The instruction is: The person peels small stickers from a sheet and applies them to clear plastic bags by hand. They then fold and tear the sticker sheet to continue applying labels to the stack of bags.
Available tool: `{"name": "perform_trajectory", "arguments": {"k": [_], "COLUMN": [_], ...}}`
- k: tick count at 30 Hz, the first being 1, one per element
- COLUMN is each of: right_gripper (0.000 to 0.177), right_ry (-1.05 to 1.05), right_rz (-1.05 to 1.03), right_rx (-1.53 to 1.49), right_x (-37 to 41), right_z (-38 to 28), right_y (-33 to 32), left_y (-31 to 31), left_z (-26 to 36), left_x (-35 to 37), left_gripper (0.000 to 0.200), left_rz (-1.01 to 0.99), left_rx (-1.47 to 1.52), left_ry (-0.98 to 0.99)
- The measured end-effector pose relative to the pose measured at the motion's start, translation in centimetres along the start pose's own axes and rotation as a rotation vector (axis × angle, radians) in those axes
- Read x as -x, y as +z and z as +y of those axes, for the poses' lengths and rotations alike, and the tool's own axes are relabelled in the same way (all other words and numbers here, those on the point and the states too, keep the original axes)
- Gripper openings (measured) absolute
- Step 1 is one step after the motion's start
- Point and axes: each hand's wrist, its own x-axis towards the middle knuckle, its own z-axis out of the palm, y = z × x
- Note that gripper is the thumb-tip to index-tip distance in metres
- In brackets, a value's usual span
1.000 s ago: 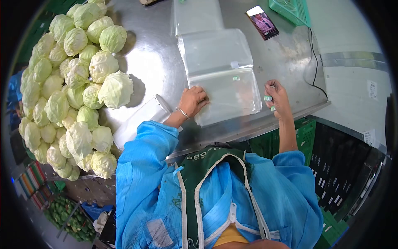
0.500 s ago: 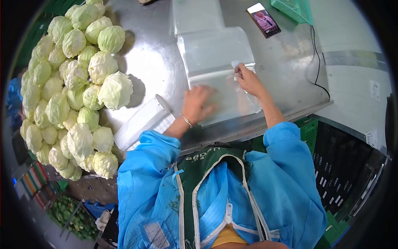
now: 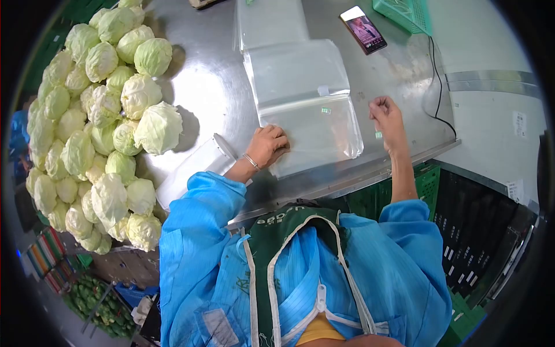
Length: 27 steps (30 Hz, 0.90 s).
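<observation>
Metal table (image 3: 202, 95), clear plastic bags (image 3: 312, 136); left hand (image 3: 269, 146) is touching the bags, right hand (image 3: 388, 122) is hovering to their right.
Table is carrying everything; cabbages (image 3: 107, 118) are lying heaped at its left. Clear plastic bags are lying flat and overlapping mid-table, reaching toward the far side. White object (image 3: 193, 170) is lying between cabbages and left hand; green basket (image 3: 404, 13) is sitting at far right. Left hand is pressing the bags' near left part, fingers curling together; cannot tell whether they are pinching plastic. Right hand is holding thumb and forefinger together; cannot tell whether anything is between. Phone (image 3: 363, 30) is lying beyond the right hand, screen glowing. One small label (image 3: 326, 110) is sitting on the bags, another label (image 3: 378, 135) against the right hand.
</observation>
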Motion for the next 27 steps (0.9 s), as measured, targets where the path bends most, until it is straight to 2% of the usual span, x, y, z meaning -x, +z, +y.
{"name": "perform_trajectory", "arguments": {"k": [1, 3, 5, 7, 9, 10, 11, 12, 13, 14, 16, 20, 22, 25, 27], "right_gripper": [0.012, 0.013, 0.013, 0.015, 0.015, 0.017, 0.018, 0.019, 0.020, 0.020, 0.021, 0.024, 0.024, 0.021, 0.014], "right_ry": [0.042, 0.093, 0.123, 0.123, 0.042, -0.054, -0.148, -0.155, -0.158, -0.160, -0.256, -0.486, -0.423, -0.225, -0.252], "right_rz": [0.001, -0.057, -0.089, -0.098, -0.241, -0.286, -0.329, -0.348, -0.372, -0.398, -0.418, -0.314, -0.158, 0.037, 0.116], "right_rx": [-0.020, -0.245, -0.350, -0.334, -0.063, 0.087, 0.237, 0.341, 0.445, 0.551, 0.705, 1.060, 0.829, 0.636, 0.293], "right_x": [0.2, 1.1, 2.0, 2.3, 0.9, -0.3, -1.6, -2.7, -3.7, -4.6, -6.4, -6.4, -6.0, -3.2, -2.2], "right_z": [0.4, 0.6, 0.5, 0.2, 1.6, 2.9, 4.0, 4.1, 4.3, 4.5, 6.0, 7.2, 6.3, 1.3, 0.2], "right_y": [-0.1, -0.3, 0.0, 1.4, 3.2, 4.0, 4.8, 5.4, 6.0, 6.5, 7.1, 7.2, 6.5, 4.6, 2.4], "left_y": [0.2, 0.8, -1.0, -3.0, -5.1, -4.5, -4.6, -3.5, -2.1, -1.2, -0.6, 1.3, 1.1, 0.7, -2.0], "left_z": [-0.7, -2.1, -2.0, -3.6, -4.1, -4.5, -2.1, -0.5, 0.1, 1.2, 3.7, 2.5, 1.5, -0.3, -0.7], "left_x": [-0.4, -1.2, -3.0, -5.3, -6.0, -5.3, -4.8, -3.1, -1.4, -0.4, 0.7, 2.2, 1.1, -0.5, -3.0], "left_gripper": [0.019, 0.019, 0.015, 0.020, 0.029, 0.032, 0.031, 0.035, 0.041, 0.046, 0.041, 0.028, 0.021, 0.015, 0.013], "left_rz": [-0.005, -0.020, 0.306, 0.796, 1.182, 1.171, 1.101, 0.841, 0.641, 0.425, 0.119, 0.040, -0.008, 0.097, 0.331], "left_rx": [0.149, 0.453, 0.757, 0.968, 1.087, 0.737, 0.635, 0.508, 0.319, 0.108, -0.056, 0.002, -0.019, 0.476, 0.730], "left_ry": [-0.086, -0.264, -0.578, -0.785, -0.989, -0.821, -0.697, -0.586, -0.340, -0.175, -0.042, -0.098, -0.119, -0.363, -0.596]}}
